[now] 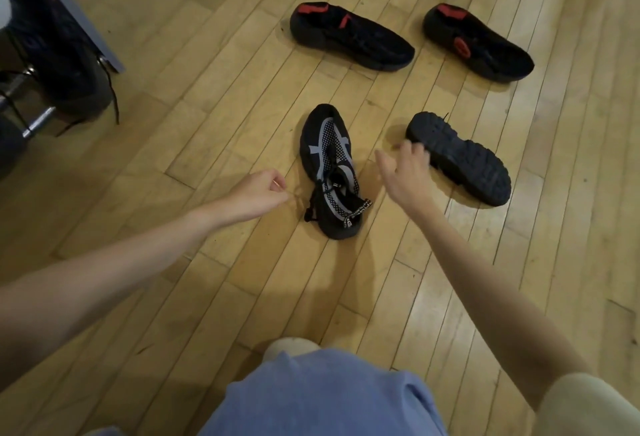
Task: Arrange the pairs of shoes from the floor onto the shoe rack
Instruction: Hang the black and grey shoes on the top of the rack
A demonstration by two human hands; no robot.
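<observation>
A black and grey mesh shoe [330, 172] lies upright on the wooden floor, toe pointing away from me. Its mate [460, 158] lies sole-up to the right. My right hand [403, 172] hovers between them, fingers relaxed and spread, fingertips near the overturned shoe's end; I cannot tell whether they touch it. My left hand [258, 193] hangs just left of the mesh shoe's heel with fingers loosely curled and nothing in it. Two black shoes with red insides [351, 36] [479, 42] lie farther off. The shoe rack [38, 86] stands at the left edge with a dark shoe [59, 51] on it.
Laces dangle from the dark shoe on the rack toward the floor. My knees in blue fabric [318, 394] fill the bottom of the view. Bare wooden floor [194, 124] lies between the rack and the shoes.
</observation>
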